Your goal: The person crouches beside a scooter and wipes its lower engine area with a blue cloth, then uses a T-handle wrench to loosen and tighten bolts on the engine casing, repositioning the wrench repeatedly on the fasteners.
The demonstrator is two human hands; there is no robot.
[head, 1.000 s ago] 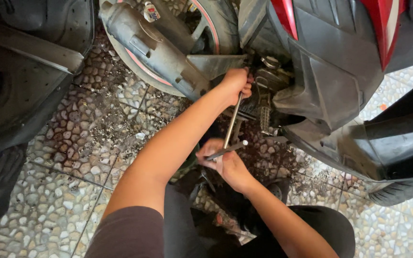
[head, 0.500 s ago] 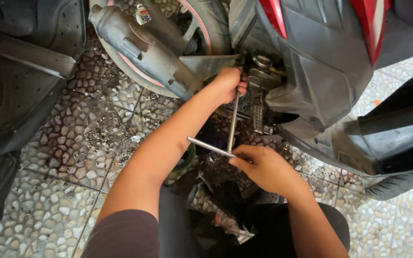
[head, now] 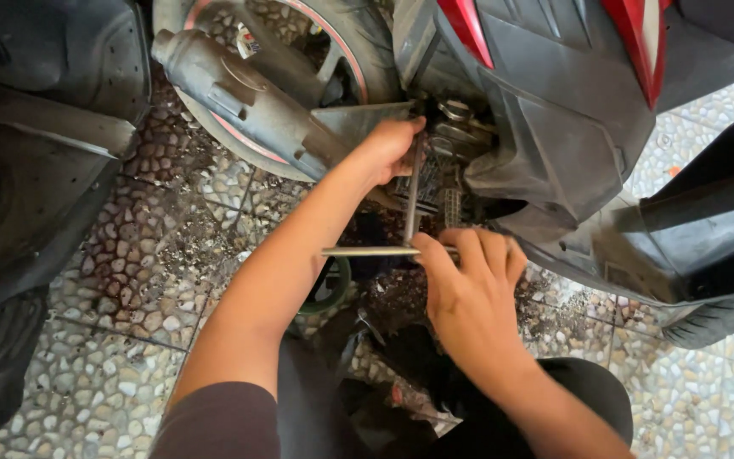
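My left hand [head: 391, 146] reaches up under the scooter's rear and closes around the top of a T-handle wrench [head: 410, 202], where its shaft meets the engine parts [head: 452, 161]. My right hand [head: 469, 285] grips the right end of the wrench's crossbar. The bare left end of the bar sticks out level to the left. The shaft stands nearly upright between the two hands. The wrench's tip is hidden behind my left hand.
The scooter's grey exhaust [head: 239, 93] and rear wheel [head: 341, 42] lie just left of my left hand. Black and red body panels [head: 571, 102] overhang on the right. Another dark vehicle [head: 36, 153] stands at the left. A pebble-tile floor [head: 146, 280] lies below.
The crossbar has turned from a slant to level. My right hand swung round with it toward the right. My left hand stayed on the shaft's top.
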